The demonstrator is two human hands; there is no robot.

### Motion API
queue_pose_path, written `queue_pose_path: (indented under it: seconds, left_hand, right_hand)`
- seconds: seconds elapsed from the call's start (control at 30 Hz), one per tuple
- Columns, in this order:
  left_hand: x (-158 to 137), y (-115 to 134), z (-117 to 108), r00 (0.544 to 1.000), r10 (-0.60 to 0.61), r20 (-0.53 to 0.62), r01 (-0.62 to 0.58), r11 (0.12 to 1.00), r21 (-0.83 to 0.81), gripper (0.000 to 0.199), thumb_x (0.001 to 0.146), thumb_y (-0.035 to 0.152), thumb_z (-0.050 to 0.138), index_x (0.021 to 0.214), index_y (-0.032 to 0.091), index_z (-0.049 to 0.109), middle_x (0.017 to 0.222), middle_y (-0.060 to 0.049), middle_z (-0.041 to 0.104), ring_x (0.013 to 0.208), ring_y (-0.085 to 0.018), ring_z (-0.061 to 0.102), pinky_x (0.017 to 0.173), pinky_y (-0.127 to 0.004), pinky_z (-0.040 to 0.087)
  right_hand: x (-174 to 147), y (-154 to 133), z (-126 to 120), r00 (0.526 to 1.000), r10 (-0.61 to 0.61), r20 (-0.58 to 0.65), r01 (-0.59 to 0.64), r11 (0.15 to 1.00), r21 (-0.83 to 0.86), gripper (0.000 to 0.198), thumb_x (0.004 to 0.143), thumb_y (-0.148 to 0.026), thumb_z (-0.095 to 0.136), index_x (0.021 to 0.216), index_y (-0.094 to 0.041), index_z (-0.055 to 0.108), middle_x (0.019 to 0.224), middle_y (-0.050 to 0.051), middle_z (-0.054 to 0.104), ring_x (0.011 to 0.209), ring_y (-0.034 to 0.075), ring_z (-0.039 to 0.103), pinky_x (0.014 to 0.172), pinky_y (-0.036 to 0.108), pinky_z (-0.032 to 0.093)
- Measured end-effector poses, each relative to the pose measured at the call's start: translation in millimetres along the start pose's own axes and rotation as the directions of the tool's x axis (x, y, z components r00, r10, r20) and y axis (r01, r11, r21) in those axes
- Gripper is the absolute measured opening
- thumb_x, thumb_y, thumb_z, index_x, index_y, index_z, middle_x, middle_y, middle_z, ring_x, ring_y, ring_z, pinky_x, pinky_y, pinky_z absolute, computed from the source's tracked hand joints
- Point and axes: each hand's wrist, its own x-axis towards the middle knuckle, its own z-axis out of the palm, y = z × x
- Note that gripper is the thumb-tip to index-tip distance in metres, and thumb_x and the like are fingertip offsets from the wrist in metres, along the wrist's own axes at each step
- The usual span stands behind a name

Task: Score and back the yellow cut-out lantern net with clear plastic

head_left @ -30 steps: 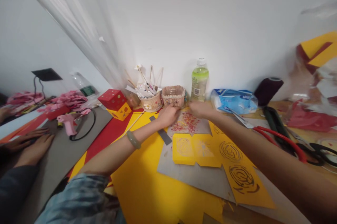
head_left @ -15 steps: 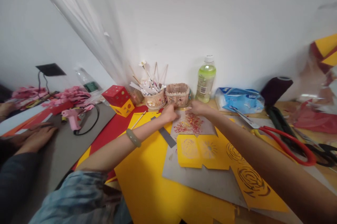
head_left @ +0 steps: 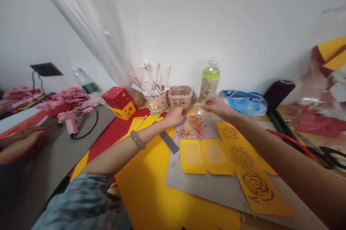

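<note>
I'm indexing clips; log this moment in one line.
left hand: at small basket; right hand: near green bottle; yellow cut-out card: on grey board

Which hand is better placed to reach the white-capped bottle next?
Probably the right hand: it is just in front of the white-capped bottle, while the left hand is farther away, by the decorated basket.

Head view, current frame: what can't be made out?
All in the head view:
Left hand: fingertips hidden by the hand itself; grip unclear.
Right hand: whatever is at its fingertips is too small to identify.
Red handle: one end hidden behind the right forearm.
Upright bottle: label text too small to read.
Yellow card at far right: cut off by the right edge.
</note>
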Motion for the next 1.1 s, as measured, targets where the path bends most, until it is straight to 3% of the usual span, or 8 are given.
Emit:
queue_pose_path:
  seconds: [0.2,0.37,0.43,0.5,0.67,0.9,1.03,1.1]
  left_hand:
    - [10.5,19.6,4.5,0.996,-0.063,0.069,0.069,0.993,-0.093,0.032,0.089,0.033,0.054,0.115,0.015,0.054,0.116,-0.009,0.056,0.098,-0.021,0.058,0.083,-0.042,0.050]
    - [7.8,54.3,12.0,0.998,-0.061,-0.024,0.051,0.950,-0.307,0.022,0.087,0.029,0.055,0.103,0.013,0.061,0.111,-0.011,0.061,0.100,-0.022,0.058,0.087,-0.038,0.047]
    - [3.3,74.8,14.1,0.998,-0.027,-0.064,-0.004,0.897,-0.442,0.025,0.092,0.029,0.044,0.100,0.013,0.061,0.107,-0.011,0.063,0.094,-0.019,0.061,0.083,-0.032,0.048]
    - [0.2,94.6,14.7,0.997,-0.010,-0.072,-0.034,0.816,-0.578,0.041,0.096,0.036,0.026,0.104,0.012,0.059,0.100,-0.011,0.065,0.075,-0.015,0.063,0.069,-0.029,0.051]
    - [5.9,128.2,13.6,0.999,0.051,-0.017,-0.045,0.635,-0.771,0.019,0.079,0.032,0.057,0.076,0.014,0.062,0.067,-0.003,0.062,0.057,-0.011,0.057,0.059,-0.023,0.047]
    - [20.2,139.7,8.5,0.998,0.003,-0.065,-0.057,0.507,-0.860,0.020,0.067,0.032,0.066,0.059,0.014,0.060,0.055,0.001,0.055,0.051,-0.009,0.050,0.055,-0.022,0.042]
    - [31.1,127.5,4.4,0.989,-0.086,-0.117,-0.064,0.467,-0.882,0.021,0.067,0.035,0.066,0.065,0.014,0.060,0.054,0.003,0.053,0.049,-0.008,0.047,0.052,-0.021,0.039]
    - [34.4,122.4,5.9,0.989,-0.108,-0.103,-0.041,0.463,-0.886,0.022,0.066,0.034,0.068,0.066,0.014,0.061,0.054,0.003,0.054,0.049,-0.008,0.048,0.051,-0.021,0.039]
  right_hand:
    - [-16.7,0.6,-29.5,1.000,0.017,-0.025,-0.010,0.967,0.255,0.030,0.068,-0.043,0.066,0.068,-0.019,0.049,0.051,-0.004,0.045,0.046,0.009,0.038,0.044,0.024,0.028]
    - [-40.4,4.5,-52.7,0.997,0.039,-0.069,-0.010,0.928,0.372,0.032,0.064,-0.044,0.067,0.068,-0.020,0.047,0.055,-0.003,0.046,0.050,0.010,0.042,0.048,0.024,0.031]
    - [-54.1,7.0,-58.1,0.995,0.060,-0.083,-0.022,0.917,0.399,0.032,0.064,-0.045,0.067,0.069,-0.020,0.046,0.056,-0.003,0.047,0.050,0.009,0.041,0.047,0.023,0.031]
    - [-67.3,9.3,-61.2,0.993,0.083,-0.082,-0.042,0.908,0.416,0.034,0.064,-0.045,0.068,0.069,-0.020,0.046,0.055,-0.005,0.045,0.047,0.008,0.039,0.046,0.023,0.029]
    - [-93.1,12.1,-69.9,0.992,0.105,-0.065,-0.063,0.884,0.463,0.031,0.066,-0.042,0.068,0.073,-0.019,0.047,0.060,-0.004,0.049,0.052,0.009,0.045,0.049,0.022,0.036]
    - [-119.1,20.3,-86.5,0.993,0.102,-0.058,-0.069,0.906,0.419,0.033,0.067,-0.045,0.066,0.066,-0.018,0.047,0.058,-0.002,0.052,0.053,0.010,0.048,0.049,0.022,0.040]
    - [-129.0,10.9,-137.0,0.970,0.087,-0.227,-0.025,0.964,0.266,0.027,0.068,-0.033,0.069,0.059,-0.015,0.052,0.056,0.000,0.056,0.052,0.010,0.050,0.046,0.021,0.039]
    - [-130.0,-6.3,-184.8,0.903,0.043,-0.428,0.022,0.989,0.147,0.018,0.071,-0.026,0.067,0.064,-0.011,0.060,0.064,0.004,0.063,0.059,0.009,0.055,0.050,0.020,0.039]
